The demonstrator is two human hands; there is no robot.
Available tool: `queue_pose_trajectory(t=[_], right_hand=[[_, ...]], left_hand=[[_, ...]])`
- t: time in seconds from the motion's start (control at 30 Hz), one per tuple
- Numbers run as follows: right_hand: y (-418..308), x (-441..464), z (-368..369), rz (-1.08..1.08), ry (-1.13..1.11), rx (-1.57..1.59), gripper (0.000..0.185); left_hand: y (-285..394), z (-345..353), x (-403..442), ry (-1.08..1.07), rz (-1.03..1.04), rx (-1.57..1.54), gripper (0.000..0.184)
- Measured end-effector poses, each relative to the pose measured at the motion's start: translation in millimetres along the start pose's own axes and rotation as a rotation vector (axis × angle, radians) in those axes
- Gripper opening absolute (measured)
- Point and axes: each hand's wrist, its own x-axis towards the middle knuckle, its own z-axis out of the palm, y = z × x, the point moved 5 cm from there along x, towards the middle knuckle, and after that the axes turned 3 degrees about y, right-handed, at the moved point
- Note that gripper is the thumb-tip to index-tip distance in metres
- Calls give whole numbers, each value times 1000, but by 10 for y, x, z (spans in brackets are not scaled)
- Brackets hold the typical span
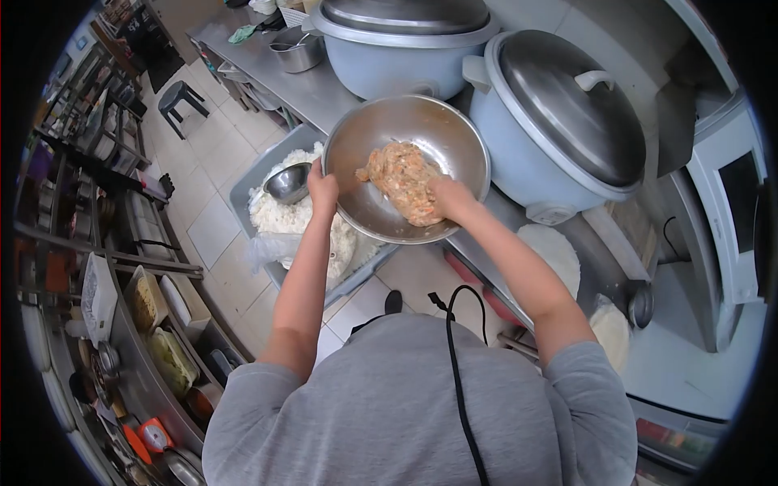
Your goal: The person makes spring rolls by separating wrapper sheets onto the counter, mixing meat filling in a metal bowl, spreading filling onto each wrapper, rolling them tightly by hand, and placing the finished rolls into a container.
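Observation:
A large steel mixing bowl is tilted toward me above the edge of the steel counter. My left hand is closed on its left rim, with the thumb on the inside. In the bowl lies a sticky, pale orange-brown mince mixture with bright orange bits, gathered into one lump. My right hand reaches over the near right side and is pressed into the lump's right edge. The mixture hides most of its fingertips, and the fingers look curled round it.
Two big pale-blue rice cookers with steel lids stand behind and right of the bowl. Below left, a grey-blue tub holds white rice and a small metal bowl. A black cable hangs over my shirt.

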Motion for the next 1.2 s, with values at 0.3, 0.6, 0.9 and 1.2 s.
queue_pose_trajectory(t=[0.3,0.6,0.9,1.2], right_hand=[[-260,-80,-343,-37,-23,279,44],[-519,-69,-325,-167,-14,153,39],[-338,26,-160,-395,45,383,18],[-275,-168,-459,-231,-109,223,14]], left_hand=[[16,29,137,-33,-19,45,50],[-160,67,240,-121,-64,-42,56],[-126,87,284,-129,-85,-42,46],[-49,99,303,-191,-133,-20,53]])
